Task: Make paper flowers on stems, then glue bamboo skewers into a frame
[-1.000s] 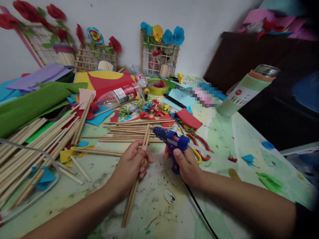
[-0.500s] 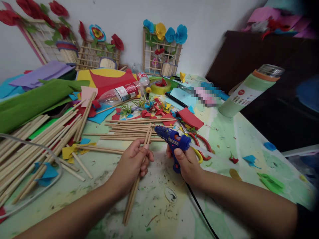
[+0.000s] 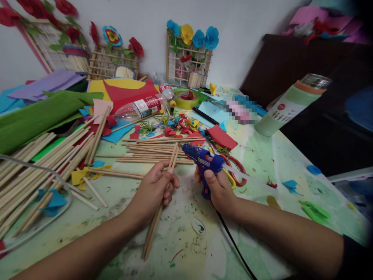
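Note:
My left hand [image 3: 161,182] is closed around a pair of thin wooden sticks [image 3: 154,229], which slant up and away from me side by side. In my right hand [image 3: 217,186] is a blue hot glue gun [image 3: 204,158], gripped by its handle, with a small red light lit. Its nozzle points left, close to the sticks' upper ends; whether it touches them I cannot tell. A clear glue stick [image 3: 237,171] juts from the gun's back, and a black cord [image 3: 233,241] trails down from the handle. Behind the hands lie several more loose sticks [image 3: 157,149].
A large pile of sticks [image 3: 58,171] and a white cable [image 3: 62,179] lie at left. Red-handled scissors [image 3: 240,169] are just behind the glue gun. Paper scraps, a plastic bottle [image 3: 140,107], tape [image 3: 186,102] and a green flask [image 3: 287,107] stand or lie farther back.
The glue gun's nozzle has shifted very slightly right and up, a little away from the sticks' ends. The whole view has also moved slightly; both grips are the same.

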{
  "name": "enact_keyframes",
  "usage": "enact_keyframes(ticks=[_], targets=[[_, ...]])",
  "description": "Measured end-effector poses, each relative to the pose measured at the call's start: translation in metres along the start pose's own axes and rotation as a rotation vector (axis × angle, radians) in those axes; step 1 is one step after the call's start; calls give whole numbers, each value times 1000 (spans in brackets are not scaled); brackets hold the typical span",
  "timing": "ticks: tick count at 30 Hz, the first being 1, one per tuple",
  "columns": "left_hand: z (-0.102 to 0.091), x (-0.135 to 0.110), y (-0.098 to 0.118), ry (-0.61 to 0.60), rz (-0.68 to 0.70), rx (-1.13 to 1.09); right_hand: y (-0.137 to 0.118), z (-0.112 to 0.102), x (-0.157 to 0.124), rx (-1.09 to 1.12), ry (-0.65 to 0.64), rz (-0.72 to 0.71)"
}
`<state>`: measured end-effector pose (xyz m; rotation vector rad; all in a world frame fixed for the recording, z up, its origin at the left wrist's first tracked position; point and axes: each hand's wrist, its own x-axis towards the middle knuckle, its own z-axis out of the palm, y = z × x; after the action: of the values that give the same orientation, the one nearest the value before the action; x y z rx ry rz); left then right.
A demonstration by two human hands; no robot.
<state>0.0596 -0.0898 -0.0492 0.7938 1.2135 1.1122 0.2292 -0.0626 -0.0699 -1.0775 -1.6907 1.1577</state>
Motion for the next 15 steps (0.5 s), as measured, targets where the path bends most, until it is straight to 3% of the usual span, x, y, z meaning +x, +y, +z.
enact_keyframes(ticks=[15], targets=[[-2, 0, -1, 9, 19, -3, -2, -2, -1, -40, -12, -8]])
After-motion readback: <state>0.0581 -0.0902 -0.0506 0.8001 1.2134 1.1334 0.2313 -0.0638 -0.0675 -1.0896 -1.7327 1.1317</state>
